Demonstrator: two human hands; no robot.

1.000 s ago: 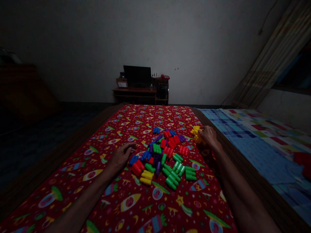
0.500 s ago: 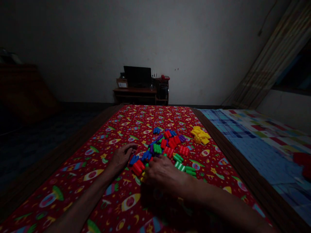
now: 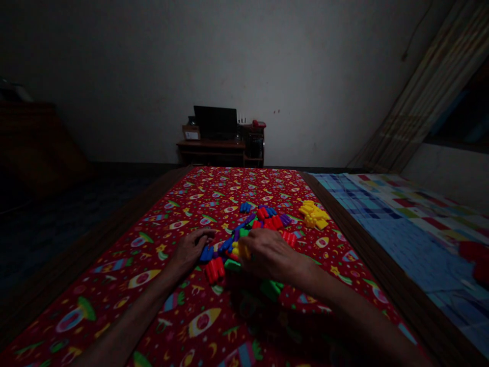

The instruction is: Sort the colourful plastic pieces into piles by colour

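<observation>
My right hand (image 3: pixel 269 252) is closed round a yellow toy block (image 3: pixel 236 251), mostly hidden by the fingers, above the near side of a mixed pile of plastic blocks. My left hand (image 3: pixel 193 247) rests on the red cloth at the pile's left, its fingers loosely apart and empty, beside a blue block (image 3: pixel 207 254). Just nearer to me lies a red block (image 3: pixel 215 270), with a green block (image 3: pixel 233 265) to its right. Another green block (image 3: pixel 272 289) sits in the shadow under my right wrist. More red blocks (image 3: pixel 273 223) and purple blocks (image 3: pixel 284 219) show behind the hand.
Several yellow blocks (image 3: pixel 314 214) form a separate heap at the right. The red printed cloth (image 3: pixel 229 188) covers a long surface with brown edges. A blue patterned sheet (image 3: pixel 367 229) spreads on the right. A low desk with a dark screen (image 3: pixel 216 122) stands by the far wall.
My right hand has lifted a little away from me and to the right, carrying the yellow block. The left hand stays nearly still. The red block beside it has turned slightly.
</observation>
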